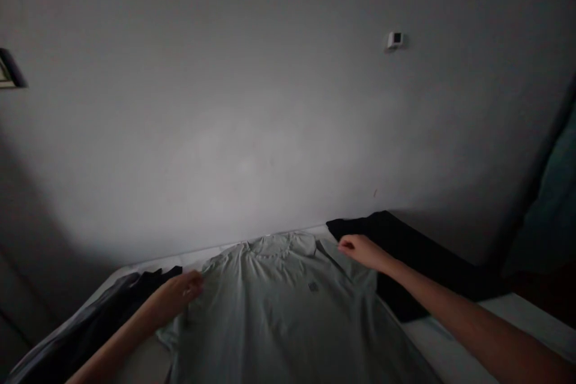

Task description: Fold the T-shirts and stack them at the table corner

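Note:
A grey-green T-shirt (279,312) lies spread out with its neckline toward the wall and a small dark mark on its chest. My left hand (177,294) is closed at the shirt's left shoulder, fingers curled on the cloth edge. At the right shoulder, my right hand (363,250) pinches the fabric near the top of the sleeve. Dim light and slight blur soften the fingertips of both hands. The shirt's lower part runs out of the bottom of the view.
Dark clothing (103,318) lies left of the shirt, and a black garment (405,252) lies to its right. Beneath them is a white-covered surface (531,318), up against a plain wall (261,102). A small white device (395,40) is mounted there, and a frame (9,71) hangs at left.

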`<action>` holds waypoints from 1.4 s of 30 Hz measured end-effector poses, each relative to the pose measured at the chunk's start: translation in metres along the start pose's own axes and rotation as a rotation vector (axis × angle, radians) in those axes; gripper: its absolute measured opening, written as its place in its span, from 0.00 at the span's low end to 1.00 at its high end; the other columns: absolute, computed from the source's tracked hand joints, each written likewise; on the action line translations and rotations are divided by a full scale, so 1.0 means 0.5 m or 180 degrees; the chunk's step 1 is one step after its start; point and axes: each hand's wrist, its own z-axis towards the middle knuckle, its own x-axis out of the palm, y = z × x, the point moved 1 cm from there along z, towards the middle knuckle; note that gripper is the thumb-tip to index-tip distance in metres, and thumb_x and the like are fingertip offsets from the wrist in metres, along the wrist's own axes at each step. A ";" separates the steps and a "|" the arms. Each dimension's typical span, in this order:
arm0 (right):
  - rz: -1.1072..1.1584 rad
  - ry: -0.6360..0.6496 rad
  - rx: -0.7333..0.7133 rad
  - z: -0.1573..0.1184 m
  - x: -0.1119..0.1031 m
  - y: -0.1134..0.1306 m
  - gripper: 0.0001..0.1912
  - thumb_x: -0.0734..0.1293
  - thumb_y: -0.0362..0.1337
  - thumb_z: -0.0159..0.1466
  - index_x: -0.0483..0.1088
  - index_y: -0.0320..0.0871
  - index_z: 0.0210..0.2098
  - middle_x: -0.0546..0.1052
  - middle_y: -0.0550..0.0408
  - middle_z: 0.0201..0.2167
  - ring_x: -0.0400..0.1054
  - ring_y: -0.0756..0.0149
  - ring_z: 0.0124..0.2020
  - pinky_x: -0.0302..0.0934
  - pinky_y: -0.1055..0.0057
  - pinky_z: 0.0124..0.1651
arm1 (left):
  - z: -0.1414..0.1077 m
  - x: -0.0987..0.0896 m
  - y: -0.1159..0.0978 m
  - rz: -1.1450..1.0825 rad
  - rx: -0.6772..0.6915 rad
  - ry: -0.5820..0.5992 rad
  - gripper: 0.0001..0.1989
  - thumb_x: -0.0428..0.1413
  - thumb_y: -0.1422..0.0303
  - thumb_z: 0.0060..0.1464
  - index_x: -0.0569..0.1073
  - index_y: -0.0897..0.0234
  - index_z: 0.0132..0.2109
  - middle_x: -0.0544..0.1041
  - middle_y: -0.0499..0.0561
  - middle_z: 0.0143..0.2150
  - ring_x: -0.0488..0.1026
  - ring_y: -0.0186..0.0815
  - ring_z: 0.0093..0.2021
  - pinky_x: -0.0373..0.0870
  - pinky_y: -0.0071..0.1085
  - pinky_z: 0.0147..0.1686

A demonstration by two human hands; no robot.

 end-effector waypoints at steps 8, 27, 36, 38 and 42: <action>-0.0239 -0.0177 0.0349 0.289 0.182 0.045 0.05 0.66 0.29 0.58 0.75 0.41 0.29 0.80 0.45 0.36 0.73 0.59 0.40 0.59 0.70 0.40 | 0.264 0.084 -0.119 0.0261 -0.0569 0.0007 0.17 0.47 0.60 0.59 0.75 0.64 0.44 0.78 0.62 0.51 0.74 0.47 0.53 0.67 0.39 0.50; -0.0089 -0.0428 0.0099 0.326 0.246 0.010 0.09 0.62 0.25 0.56 0.71 0.42 0.32 0.78 0.50 0.35 0.68 0.62 0.38 0.56 0.71 0.38 | 0.275 0.144 -0.117 0.0164 -0.0257 -0.0454 0.14 0.42 0.76 0.57 0.72 0.62 0.39 0.76 0.55 0.44 0.74 0.38 0.42 0.65 0.32 0.39; -0.0062 -0.0039 -0.0119 0.356 0.254 0.046 0.08 0.70 0.36 0.58 0.77 0.42 0.38 0.81 0.51 0.38 0.72 0.62 0.40 0.59 0.73 0.39 | 0.311 0.158 -0.189 0.0115 -0.0428 -0.0172 0.12 0.55 0.58 0.55 0.76 0.57 0.43 0.79 0.52 0.49 0.72 0.44 0.53 0.66 0.37 0.45; -0.0092 -0.0025 -0.0170 0.362 0.258 0.059 0.09 0.73 0.36 0.55 0.78 0.44 0.36 0.81 0.54 0.36 0.72 0.63 0.38 0.60 0.73 0.39 | 0.313 0.156 -0.202 0.0141 -0.0411 -0.0201 0.09 0.57 0.62 0.53 0.77 0.56 0.41 0.79 0.51 0.48 0.72 0.43 0.52 0.65 0.36 0.46; -0.0223 -0.0344 0.0025 0.362 0.266 0.086 0.05 0.70 0.38 0.60 0.78 0.46 0.35 0.81 0.52 0.38 0.73 0.61 0.40 0.60 0.69 0.43 | 0.302 0.159 -0.219 0.0308 -0.0459 -0.0561 0.11 0.50 0.66 0.59 0.75 0.58 0.44 0.77 0.54 0.51 0.70 0.42 0.53 0.63 0.36 0.47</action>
